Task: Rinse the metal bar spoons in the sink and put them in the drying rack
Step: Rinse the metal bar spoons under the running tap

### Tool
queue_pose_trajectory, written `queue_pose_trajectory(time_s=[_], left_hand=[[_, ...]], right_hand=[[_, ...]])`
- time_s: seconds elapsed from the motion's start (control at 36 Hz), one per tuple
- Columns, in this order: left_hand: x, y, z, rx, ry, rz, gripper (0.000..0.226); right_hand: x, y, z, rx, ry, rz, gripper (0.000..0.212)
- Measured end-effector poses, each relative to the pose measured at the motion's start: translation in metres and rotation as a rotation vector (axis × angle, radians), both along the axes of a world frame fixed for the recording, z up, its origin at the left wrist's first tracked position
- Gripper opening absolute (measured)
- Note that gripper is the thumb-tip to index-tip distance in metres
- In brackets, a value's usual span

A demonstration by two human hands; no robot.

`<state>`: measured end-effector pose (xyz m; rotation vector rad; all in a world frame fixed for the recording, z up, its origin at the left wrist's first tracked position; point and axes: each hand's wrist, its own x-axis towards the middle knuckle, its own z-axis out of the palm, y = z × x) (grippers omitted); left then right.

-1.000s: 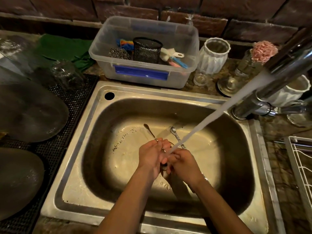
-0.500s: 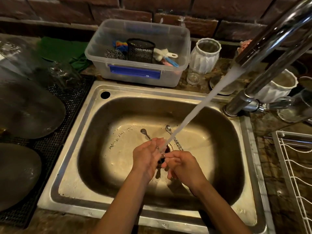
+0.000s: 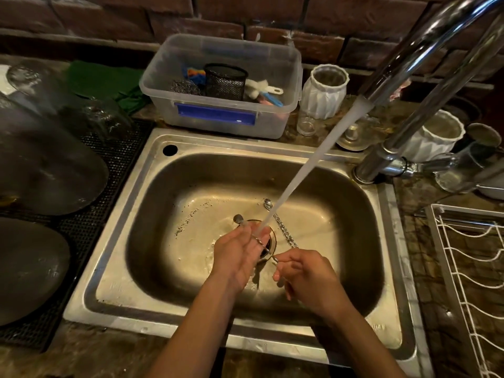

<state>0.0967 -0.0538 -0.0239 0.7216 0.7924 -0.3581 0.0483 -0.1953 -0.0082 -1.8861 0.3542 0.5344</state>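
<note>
1. the left hand (image 3: 240, 255) has its fingers wrapped round a thin twisted-stem metal bar spoon (image 3: 260, 244), bowl end poking out beyond the fingertips, so the tap's white stream of water (image 3: 308, 165) lands right on it.
2. the right hand (image 3: 305, 276) pinches the stem's lower end, likely to steady it.
3. a second twisted metal spoon (image 3: 283, 227) lies on the floor of the stainless steel sink (image 3: 191, 170), unrinsed by my guess.
4. the white wire drying rack (image 3: 469, 268) waits at right.
</note>
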Motion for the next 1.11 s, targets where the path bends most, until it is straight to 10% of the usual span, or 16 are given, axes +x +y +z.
queue_pose_trajectory(time_s=[0.78,1.11], left_hand=[[-0.020,-0.008,0.007,-0.038,-0.070,-0.005,0.022],[-0.016,-0.006,0.002,-0.149,-0.090,-0.036,0.024]], right_hand=[[-0.041,-0.040,0.048,0.105,0.259,-0.054,0.028],[-0.045,-0.032,0.049,-0.142,0.073,-0.075,0.019]])
